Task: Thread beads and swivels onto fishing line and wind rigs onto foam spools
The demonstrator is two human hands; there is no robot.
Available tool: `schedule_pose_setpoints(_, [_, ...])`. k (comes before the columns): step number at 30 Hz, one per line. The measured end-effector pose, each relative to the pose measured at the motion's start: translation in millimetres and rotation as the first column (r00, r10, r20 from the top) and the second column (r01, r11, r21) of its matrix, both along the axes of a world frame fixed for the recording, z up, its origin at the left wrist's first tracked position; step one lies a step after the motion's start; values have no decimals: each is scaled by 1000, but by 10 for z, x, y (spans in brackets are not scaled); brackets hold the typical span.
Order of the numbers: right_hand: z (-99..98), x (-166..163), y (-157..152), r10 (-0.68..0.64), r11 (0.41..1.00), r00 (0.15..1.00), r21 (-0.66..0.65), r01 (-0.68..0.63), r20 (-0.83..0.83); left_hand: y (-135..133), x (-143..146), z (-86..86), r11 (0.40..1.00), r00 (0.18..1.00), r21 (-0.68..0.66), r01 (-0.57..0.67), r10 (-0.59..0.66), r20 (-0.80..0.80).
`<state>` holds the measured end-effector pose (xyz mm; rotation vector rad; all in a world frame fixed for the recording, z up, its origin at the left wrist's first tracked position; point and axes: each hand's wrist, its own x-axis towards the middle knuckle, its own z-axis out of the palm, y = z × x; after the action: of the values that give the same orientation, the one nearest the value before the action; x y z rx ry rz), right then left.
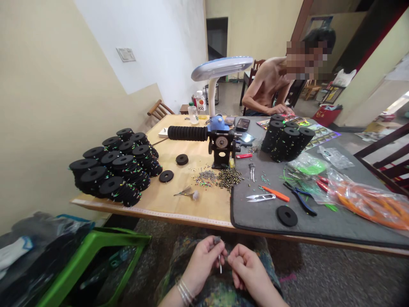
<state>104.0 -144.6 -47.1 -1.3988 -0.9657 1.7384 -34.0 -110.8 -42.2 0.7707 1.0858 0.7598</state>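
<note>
Above my lap, in front of the table edge, my left hand (207, 255) is closed in a pinch on a small grey-topped piece with a thin white stem (220, 266). Close beside it, my right hand (245, 265) has its fingers curled and thumb pressed to the index finger; what it holds, if anything, is too small to make out. On the table ahead lie a heap of dark brass-like beads (228, 178), small coloured beads (204, 181) and a feathery tuft (188, 194). Small thread snips (261, 197) rest on the grey mat (255, 217).
Black foam spools stand in stacks at left (111, 185) and right (287, 138). A winding device (221, 149) and lamp (211, 98) occupy the middle. Pliers (302, 200), a foam disc (286, 216) and orange tubing (367, 204) lie right. Another person (266, 87) sits across; a green stool (92, 243) stands left.
</note>
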Motion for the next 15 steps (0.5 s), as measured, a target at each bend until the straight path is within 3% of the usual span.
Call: schedule_pose_setpoints(15, [-76,0,9,1,1000,1000,-31,-2,-13,-6,0,42,999,999,51,8,-6,-38])
